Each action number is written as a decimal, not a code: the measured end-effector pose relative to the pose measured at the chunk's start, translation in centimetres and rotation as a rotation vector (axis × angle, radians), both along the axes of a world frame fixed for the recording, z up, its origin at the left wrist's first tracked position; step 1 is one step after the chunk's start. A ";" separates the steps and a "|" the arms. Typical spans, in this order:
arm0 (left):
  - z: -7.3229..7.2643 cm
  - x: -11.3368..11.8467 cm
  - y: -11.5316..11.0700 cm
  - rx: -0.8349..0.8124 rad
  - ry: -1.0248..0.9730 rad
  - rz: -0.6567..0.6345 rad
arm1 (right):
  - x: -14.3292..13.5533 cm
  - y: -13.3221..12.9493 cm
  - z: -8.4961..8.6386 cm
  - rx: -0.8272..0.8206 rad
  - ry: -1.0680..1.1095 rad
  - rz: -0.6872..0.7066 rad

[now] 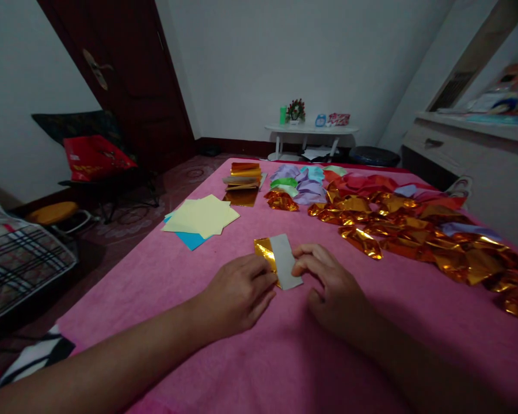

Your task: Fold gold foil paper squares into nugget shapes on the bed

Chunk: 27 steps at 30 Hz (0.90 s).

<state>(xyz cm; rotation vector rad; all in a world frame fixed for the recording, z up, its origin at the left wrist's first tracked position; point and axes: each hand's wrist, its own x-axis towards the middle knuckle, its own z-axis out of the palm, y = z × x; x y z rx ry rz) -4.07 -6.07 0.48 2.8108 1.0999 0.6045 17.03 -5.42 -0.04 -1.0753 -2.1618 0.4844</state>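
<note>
A small sheet of gold foil paper [286, 261] lies partly folded on the pink cloth in front of me. Its dull grey back faces up on the right, while a shiny gold strip shows on the left. The curled fingers of my left hand [244, 287] press on the lower left part of the sheet, hiding that corner. At the right edge, the bent fingers of my right hand [328, 282] hold the paper, with the thumb a little lower and off the sheet.
Yellow paper sheets [202, 215] lie over blue paper [192, 240] on the left. A stack of gold foil sheets [244, 184] stands behind. Folded gold foil pieces [406, 224] and pastel folded papers [308, 187] spread across the back and right. A white side table [313, 129] stands beyond.
</note>
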 end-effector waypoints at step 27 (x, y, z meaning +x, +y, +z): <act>-0.2 -0.6 0.5 0.022 0.092 -0.146 | -0.5 3.3 -0.7 -0.170 0.041 -0.011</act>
